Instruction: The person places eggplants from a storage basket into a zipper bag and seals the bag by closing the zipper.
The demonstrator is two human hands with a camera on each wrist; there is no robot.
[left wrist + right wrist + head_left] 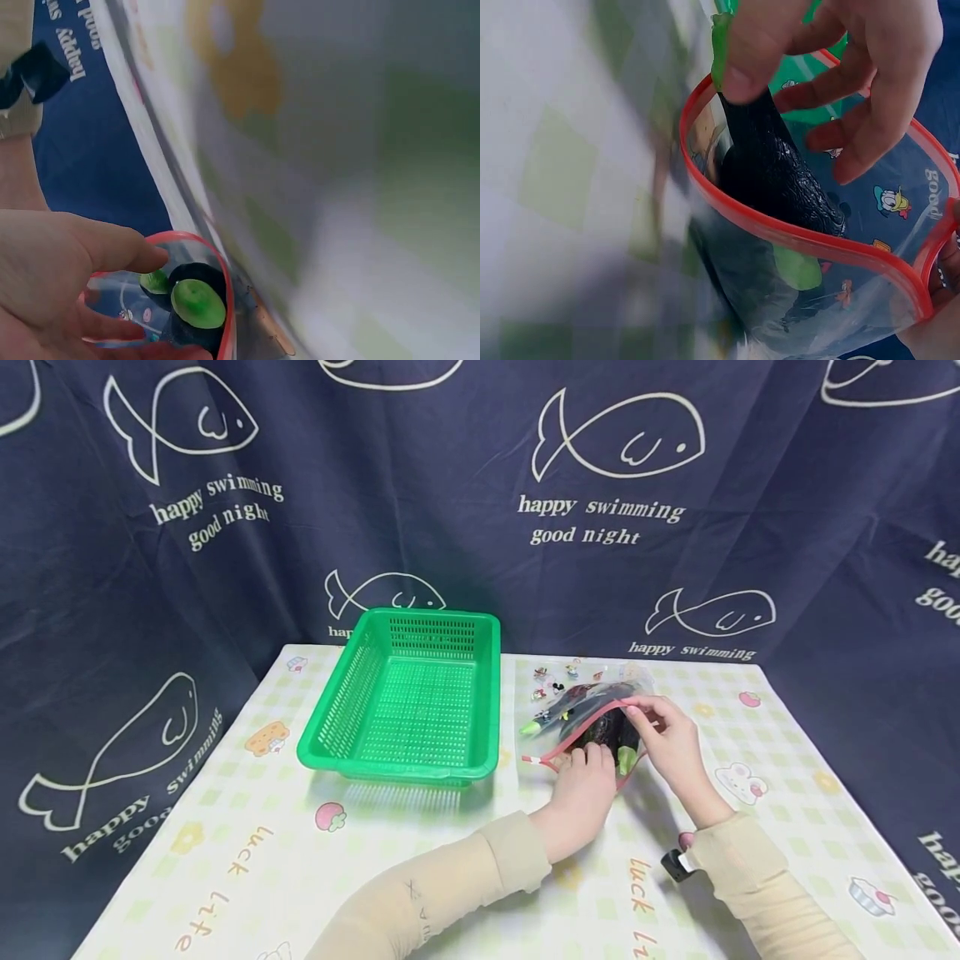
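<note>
A clear zip bag (540, 743) with a red zip rim (587, 727) and printed cartoon figures lies at the right of the table, its mouth held apart. Inside are several dark eggplants (600, 697) with green caps (199, 304). My right hand (667, 739) pinches the far right part of the rim. At the mouth, my left hand (585, 793) reaches in; the right wrist view shows its fingers (862, 142) loosely spread beside the neck of one eggplant (780, 172). Whether they touch it is hard to tell.
A green plastic basket (491, 727) with slotted sides stands left of the bag, nothing visible in it. The table (450, 893) has a patterned cloth. Behind hangs a dark blue curtain (465, 493) printed with fish and words.
</note>
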